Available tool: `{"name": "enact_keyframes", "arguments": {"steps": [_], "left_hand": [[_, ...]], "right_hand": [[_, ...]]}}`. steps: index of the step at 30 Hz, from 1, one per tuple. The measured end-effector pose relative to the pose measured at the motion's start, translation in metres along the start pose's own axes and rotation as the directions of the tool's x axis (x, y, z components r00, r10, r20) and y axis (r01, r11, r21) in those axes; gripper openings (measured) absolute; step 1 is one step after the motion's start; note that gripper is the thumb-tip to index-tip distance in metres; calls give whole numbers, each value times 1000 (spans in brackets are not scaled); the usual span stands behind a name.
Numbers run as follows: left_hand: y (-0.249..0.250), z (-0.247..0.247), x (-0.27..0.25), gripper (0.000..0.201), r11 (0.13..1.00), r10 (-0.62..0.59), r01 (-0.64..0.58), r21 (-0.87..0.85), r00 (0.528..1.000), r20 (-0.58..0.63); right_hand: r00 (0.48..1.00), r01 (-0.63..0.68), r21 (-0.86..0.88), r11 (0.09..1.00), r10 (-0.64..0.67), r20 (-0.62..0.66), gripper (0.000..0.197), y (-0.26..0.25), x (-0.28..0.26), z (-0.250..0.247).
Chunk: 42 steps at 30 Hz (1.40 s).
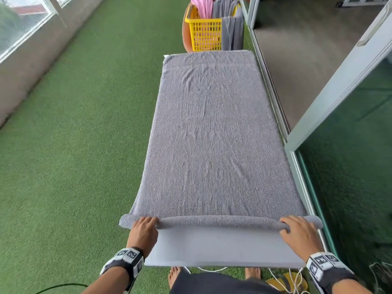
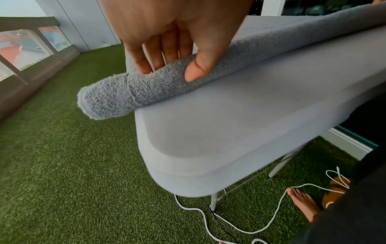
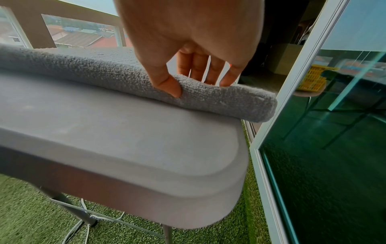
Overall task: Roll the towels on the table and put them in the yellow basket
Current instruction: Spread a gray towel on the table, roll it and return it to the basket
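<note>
Green turf surrounds the counter [image 1: 222, 247]; both hands, left [image 1: 144, 231] and right [image 1: 299, 232], pinch the towel [image 1: 212, 134] roll at its near edge; uneven pushing could skew it.

No readable words, brand names, numbers or signs appear in any view. The only printed marks are black-and-white square coded patterns on the grey wristbands [image 1: 127, 259] at the lower left and lower right of the head view; they carry no letters or digits.

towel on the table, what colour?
Plain grey terry towel, no pattern; clearest in the head view.
</note>
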<state>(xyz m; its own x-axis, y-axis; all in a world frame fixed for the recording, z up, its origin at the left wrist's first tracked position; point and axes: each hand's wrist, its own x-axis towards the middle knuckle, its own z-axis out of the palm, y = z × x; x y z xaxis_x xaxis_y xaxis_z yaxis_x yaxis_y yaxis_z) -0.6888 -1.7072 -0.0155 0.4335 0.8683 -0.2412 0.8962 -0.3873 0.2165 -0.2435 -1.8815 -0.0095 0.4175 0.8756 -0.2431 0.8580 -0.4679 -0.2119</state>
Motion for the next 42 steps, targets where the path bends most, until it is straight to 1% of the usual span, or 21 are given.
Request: {"name": "enact_keyframes", "arguments": {"steps": [3, 6, 9, 11, 12, 14, 16, 18, 21, 23, 27, 29, 30, 32, 33, 34, 35, 36, 38, 39, 42], "left_hand": [[4, -2, -6, 9, 999, -29, 28, 19, 999, 16], [6, 0, -12, 19, 999, -53, 51, 13, 993, 104], [2, -3, -13, 10, 996, -86, 85, 23, 994, 72], [-2, -3, -13, 17, 996, -89, 88, 31, 996, 13], [-5, -1, -12, 21, 996, -80, 81, 47, 996, -34], [-4, -2, -12, 14, 999, -35, 36, 10, 995, -95], [-4, 1, -11, 13, 999, 53, -54, -4, 992, -114], [-5, 7, -15, 18, 996, 87, -85, 24, 991, -106], [-5, 9, -24, 53, 998, 44, -47, -33, 997, -64], [-4, 8, -26, 64, 999, 45, -46, -17, 997, -56], [-1, 4, -14, 52, 999, 37, -39, -28, 996, -80], [1, -2, -10, 44, 1000, 21, -22, -12, 999, -42], [2, -3, -9, 37, 1000, 16, -16, -5, 1000, -17], [4, -7, -10, 8, 1000, 3, -3, 24, 1000, 7], [5, -9, -10, 10, 1000, -20, 20, 19, 999, 29], [5, -8, -11, 24, 999, -28, 27, 23, 997, 74], [7, -8, -11, 32, 999, -41, 38, 21, 992, 119], [6, -6, -11, 34, 999, -47, 47, 9, 992, 119], [4, -8, -8, 21, 997, -70, 73, -27, 993, 92], [4, -9, -6, 12, 996, -81, 83, -18, 994, 75], [4, -8, -1, 22, 998, -70, 70, 3, 995, -70]], "right_hand": [[999, 3, -70, 998, 1, 54, 12, -2, -7, -5], [995, -6, -91, 996, 15, 96, 20, -2, -15, -1], [998, -9, -23, 1000, 10, 57, 20, 1, -18, 1], [999, -1, -60, 998, -1, -46, 28, 3, -17, 2], [997, 5, -85, 996, -11, -76, 26, 2, -17, 1], [994, 50, -51, 997, -54, -92, 24, -2, -18, -3], [993, 96, 3, 995, -96, -73, 38, -4, -20, 0], [989, 138, -12, 990, -138, -47, 43, -5, -25, 6], [991, 120, -35, 992, -122, -49, 48, 0, -30, 15], [993, 97, -47, 994, -100, -57, 51, 2, -28, 17], [997, 61, -26, 998, -62, -49, 51, -1, -20, 14], [997, 49, -18, 999, -50, -54, 45, -3, -17, 11], [998, 42, -16, 999, -43, -53, 41, -3, -15, 11], [999, 29, -35, 999, -30, -37, 31, -4, -13, 8], [1000, 24, -59, 998, -25, -11, 23, -4, -11, 5], [999, 26, -84, 996, -24, 28, 15, -4, -10, 2], [997, 25, -101, 995, -17, 82, 12, -3, -9, 0], [993, 23, -91, 996, -12, 120, 14, -1, -7, -2], [989, 11, -11, 1000, -9, 147, 9, 0, -3, -6], [993, 1, 20, 1000, -4, 120, 14, 3, 0, -7], [998, 41, -8, 999, -41, -52, 23, 3, 2, -9]]}}
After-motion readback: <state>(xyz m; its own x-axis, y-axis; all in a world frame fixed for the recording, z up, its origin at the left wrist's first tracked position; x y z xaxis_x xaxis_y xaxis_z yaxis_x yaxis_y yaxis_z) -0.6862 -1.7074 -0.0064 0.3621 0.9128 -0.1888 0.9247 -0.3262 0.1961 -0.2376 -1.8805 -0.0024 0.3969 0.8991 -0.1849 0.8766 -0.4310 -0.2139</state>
